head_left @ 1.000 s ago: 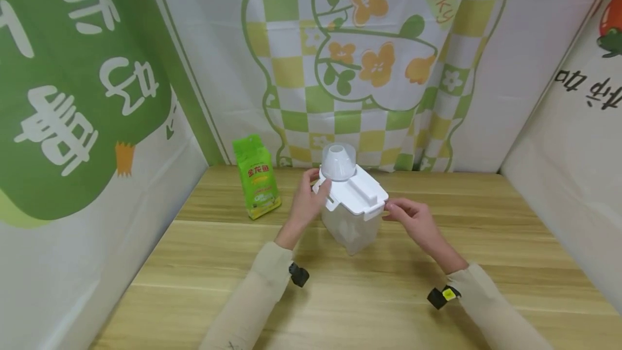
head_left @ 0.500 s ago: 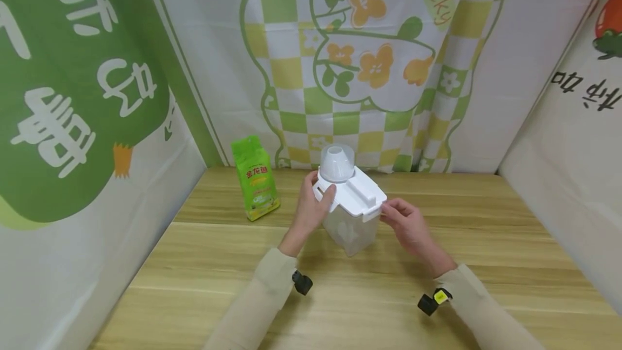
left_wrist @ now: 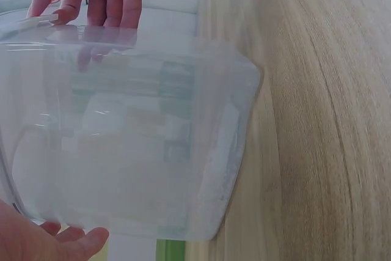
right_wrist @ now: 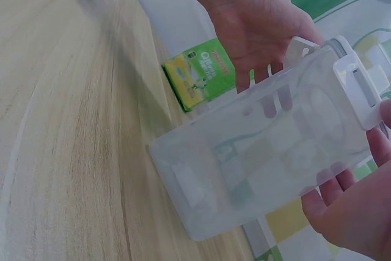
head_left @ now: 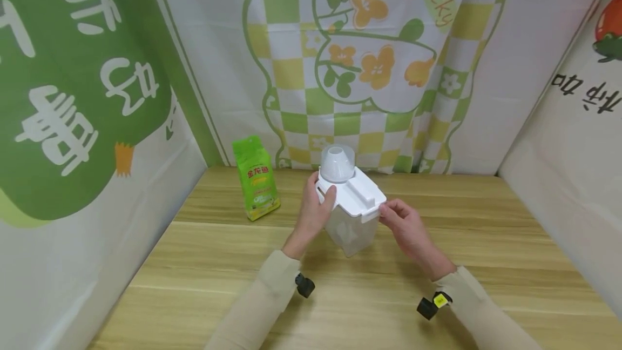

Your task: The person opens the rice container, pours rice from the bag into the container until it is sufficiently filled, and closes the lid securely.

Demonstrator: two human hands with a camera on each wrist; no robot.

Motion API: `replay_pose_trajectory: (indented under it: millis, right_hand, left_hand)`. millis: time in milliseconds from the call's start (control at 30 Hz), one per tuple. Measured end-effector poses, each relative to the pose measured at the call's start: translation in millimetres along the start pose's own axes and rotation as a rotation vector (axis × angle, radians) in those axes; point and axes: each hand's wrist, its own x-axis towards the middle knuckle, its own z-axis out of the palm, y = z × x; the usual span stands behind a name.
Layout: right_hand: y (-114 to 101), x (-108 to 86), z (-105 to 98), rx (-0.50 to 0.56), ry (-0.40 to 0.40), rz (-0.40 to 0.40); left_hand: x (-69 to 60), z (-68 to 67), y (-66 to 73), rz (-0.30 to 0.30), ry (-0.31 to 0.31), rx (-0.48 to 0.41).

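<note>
A translucent storage container (head_left: 351,231) with a white lid (head_left: 355,190) stands on the wooden table. On the lid's far end sits a clear, cone-centred measuring cup (head_left: 337,163). My left hand (head_left: 313,212) grips the container's upper left side, its thumb at the lid edge. In the right wrist view, a white latch (right_wrist: 299,51) sticks out beside that hand. At the right corner of the lid, my right hand (head_left: 408,231) holds the edge with thumb and fingers by another white latch (right_wrist: 357,90). Through the wall, the left wrist view shows no contents clearly.
A green food packet (head_left: 257,180) stands upright to the left of the container. The wooden table (head_left: 359,301) extends in front and to both sides. Behind hangs a green-and-white checked curtain (head_left: 350,123), with printed cloth walls on both sides.
My right hand has shifted slightly left, closer against the lid's corner. My left hand has moved a little right, its thumb lower at the lid edge. The packet stays put.
</note>
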Motion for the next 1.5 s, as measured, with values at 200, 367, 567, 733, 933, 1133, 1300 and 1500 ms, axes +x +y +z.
replay_pose_trajectory:
  millis: [200, 367, 567, 733, 933, 1133, 1300, 1500]
  right_hand:
    - [4, -1.9, 2, 0.022, -0.035, -0.049]
    - [6, -2.1, 2, 0.02, -0.044, -0.07]
    - [6, 0.7, 4, 0.052, -0.059, -0.125]
    - [2, 2.6, 5, 0.05, -0.058, -0.124]
    - [-3, 1.9, 7, 0.017, -0.025, -0.059]
    - [-10, 2.2, 11, -0.016, 0.024, -0.009]
    - [-12, 2.3, 12, -0.012, 0.038, 0.002]
    - [-10, 1.4, 14, -0.009, 0.05, 0.004]
  left_hand:
    - [-1.0, 1.6, 1.2, 0.016, -0.012, -0.002]
    - [-1.8, 3.2, 0.5, 0.007, 0.003, 0.017]
    - [-2.4, 2.8, 1.2, 0.006, 0.024, 0.043]
    - [-1.2, 2.4, 1.9, 0.019, 0.037, 0.046]
    - [-1.7, 0.6, 2.1, 0.006, 0.009, 0.05]
    - [-0.6, -3.6, 8.8, 0.015, -0.01, 0.102]
    - [-4.7, -7.8, 17.7, -0.007, -0.045, 0.187]
    - [-12.4, -11.4, 28.2, -0.014, -0.089, 0.319]
